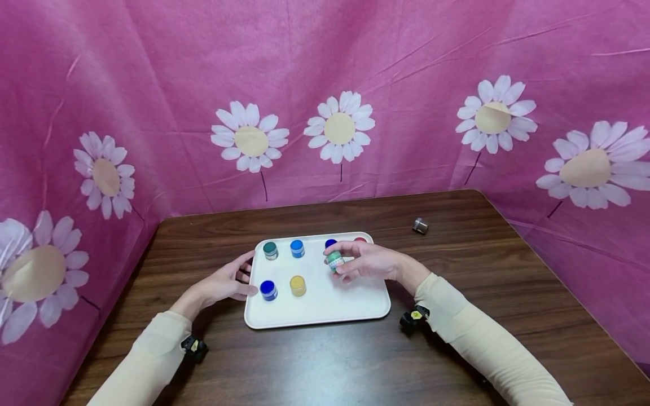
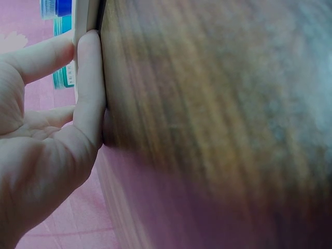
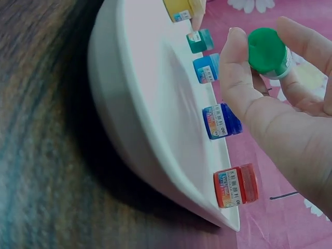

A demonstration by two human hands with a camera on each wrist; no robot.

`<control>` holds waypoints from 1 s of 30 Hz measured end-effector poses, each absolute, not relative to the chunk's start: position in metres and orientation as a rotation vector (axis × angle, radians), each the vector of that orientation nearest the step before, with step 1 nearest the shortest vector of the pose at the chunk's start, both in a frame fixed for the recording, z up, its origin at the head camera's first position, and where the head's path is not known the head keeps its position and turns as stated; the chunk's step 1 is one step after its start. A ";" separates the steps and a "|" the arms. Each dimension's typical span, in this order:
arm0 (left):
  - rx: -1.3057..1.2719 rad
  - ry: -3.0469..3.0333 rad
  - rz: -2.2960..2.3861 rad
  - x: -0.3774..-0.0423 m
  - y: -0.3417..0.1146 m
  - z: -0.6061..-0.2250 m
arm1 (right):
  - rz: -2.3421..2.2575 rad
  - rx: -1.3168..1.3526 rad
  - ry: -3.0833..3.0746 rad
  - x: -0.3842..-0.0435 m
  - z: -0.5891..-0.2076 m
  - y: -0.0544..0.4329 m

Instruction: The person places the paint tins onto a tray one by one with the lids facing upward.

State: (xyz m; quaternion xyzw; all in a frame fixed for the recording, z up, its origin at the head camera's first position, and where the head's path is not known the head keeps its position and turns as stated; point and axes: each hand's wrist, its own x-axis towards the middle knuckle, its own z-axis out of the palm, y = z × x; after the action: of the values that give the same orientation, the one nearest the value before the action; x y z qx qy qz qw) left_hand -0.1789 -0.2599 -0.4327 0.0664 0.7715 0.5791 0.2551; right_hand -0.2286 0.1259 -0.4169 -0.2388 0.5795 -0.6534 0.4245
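My right hand [image 1: 367,262] pinches a green-lidded paint jar [image 1: 334,260] between thumb and fingers, raised above the white tray [image 1: 320,310]. Its bright green lid faces the camera in the right wrist view. At the tray's left edge my left hand [image 1: 225,283] rests its thumb and fingers against the rim. On the tray's far side are a dark green jar [image 1: 271,251], a light blue jar [image 1: 297,248], a dark blue jar [image 3: 220,122] and a red jar [image 3: 233,187]. Nearer stand another dark blue jar [image 1: 268,290] and a yellow jar [image 1: 298,285].
A small clear-and-dark jar [image 1: 420,226] lies on its side at the back right of the brown wooden table [image 1: 325,366]. Pink cloth [image 1: 406,51] with white daisies hangs behind the table and at both sides.
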 end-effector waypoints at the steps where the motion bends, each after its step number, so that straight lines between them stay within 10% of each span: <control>1: 0.180 2.096 1.571 -0.179 -0.260 -0.433 | -1.630 -0.595 1.452 -0.229 -0.418 0.126; 30: 0.187 2.111 1.554 -0.179 -0.259 -0.431 | -1.623 -0.558 1.499 -0.229 -0.420 0.120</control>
State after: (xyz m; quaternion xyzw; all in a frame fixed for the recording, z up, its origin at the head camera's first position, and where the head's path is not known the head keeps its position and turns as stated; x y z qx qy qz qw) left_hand -0.1787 -0.2587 -0.4305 0.0689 0.7769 0.5720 0.2541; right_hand -0.2287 0.1203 -0.4204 -0.2223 0.5975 -0.6469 0.4184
